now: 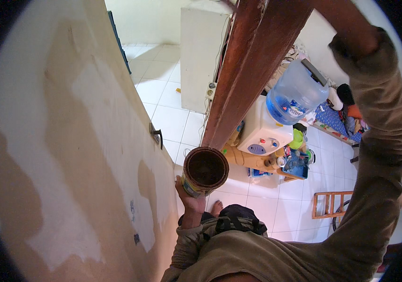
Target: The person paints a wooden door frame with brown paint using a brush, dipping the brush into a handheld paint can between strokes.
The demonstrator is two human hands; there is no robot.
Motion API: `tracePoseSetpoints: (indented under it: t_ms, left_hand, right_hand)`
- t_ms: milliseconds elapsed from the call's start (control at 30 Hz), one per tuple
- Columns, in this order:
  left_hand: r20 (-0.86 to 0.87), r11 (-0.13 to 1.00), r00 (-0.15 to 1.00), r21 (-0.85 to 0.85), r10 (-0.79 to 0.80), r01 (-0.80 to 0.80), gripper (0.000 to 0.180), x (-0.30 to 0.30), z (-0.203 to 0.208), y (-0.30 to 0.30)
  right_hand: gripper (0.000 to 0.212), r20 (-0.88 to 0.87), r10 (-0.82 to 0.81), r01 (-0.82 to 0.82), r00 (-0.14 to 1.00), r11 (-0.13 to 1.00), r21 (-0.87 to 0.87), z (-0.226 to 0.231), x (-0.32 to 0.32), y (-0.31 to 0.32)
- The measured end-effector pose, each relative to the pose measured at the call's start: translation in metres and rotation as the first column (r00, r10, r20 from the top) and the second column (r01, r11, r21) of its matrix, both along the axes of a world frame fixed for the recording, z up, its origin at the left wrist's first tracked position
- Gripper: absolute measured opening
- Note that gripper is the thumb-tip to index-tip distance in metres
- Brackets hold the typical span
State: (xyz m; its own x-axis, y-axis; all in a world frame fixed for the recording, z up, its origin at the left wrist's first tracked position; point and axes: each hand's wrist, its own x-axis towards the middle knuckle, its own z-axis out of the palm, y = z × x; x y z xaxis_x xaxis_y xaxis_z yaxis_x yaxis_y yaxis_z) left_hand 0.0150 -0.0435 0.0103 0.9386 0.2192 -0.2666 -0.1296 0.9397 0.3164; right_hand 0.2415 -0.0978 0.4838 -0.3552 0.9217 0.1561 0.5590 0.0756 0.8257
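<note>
My left hand point(193, 199) is closed around a round paint can point(193, 184), supporting it from the side and below. The can's top is open, with a dark brown inside and a stained rim. It is close to the lower end of a reddish-brown wooden door frame post point(248, 70). My right arm point(375, 141) is raised along the right side, its bare forearm point(349, 21) running out past the upper edge near the top of the post. The right hand itself lies outside the picture, so what it holds or touches is hidden.
A pale, patchy door point(92, 164) with a dark handle point(157, 136) stands close on the left. Beyond the post are a water dispenser point(264, 131) with a large blue bottle point(297, 91), a blue basin point(297, 167) and a wooden rack point(325, 205). White tiles point(266, 211) cover the floor.
</note>
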Motion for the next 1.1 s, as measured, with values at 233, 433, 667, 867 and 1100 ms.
tracePoseSetpoints:
  t_ms: [233, 433, 667, 867, 1100]
  left_hand:
    - [-0.041, 0.998, 0.998, -0.03, 0.052, -0.053, 0.062, -0.007, -0.01, 0.004]
    - [0.026, 0.999, 0.999, 0.001, -0.034, 0.034, 0.063, -0.002, -0.004, 0.001]
    - [-0.019, 0.993, 0.999, 0.115, -0.028, 0.03, 0.073, 0.013, -0.017, 0.002]
    - [0.129, 0.995, 0.987, -0.019, -0.092, 0.095, 0.063, 0.026, 0.028, -0.009]
    - [0.075, 1.0, 0.997, 0.005, -0.03, 0.03, 0.061, 0.021, 0.051, -0.003]
  right_hand:
    - [0.015, -0.433, -0.473, 0.401, 0.768, 0.881, -0.25, -0.048, 0.019, 0.002]
    - [0.027, -0.295, -0.642, 0.706, 0.708, 0.636, 0.312, 0.03, -0.074, -0.003]
    - [0.026, -0.155, -0.44, 0.466, 0.884, 0.851, 0.241, 0.022, -0.083, -0.02]
    - [0.02, -0.974, -0.145, 0.716, 0.177, 0.697, 0.026, -0.019, -0.103, -0.044]
    - [0.018, -0.989, -0.138, 0.369, 0.045, 0.923, -0.112, -0.166, -0.104, -0.072]
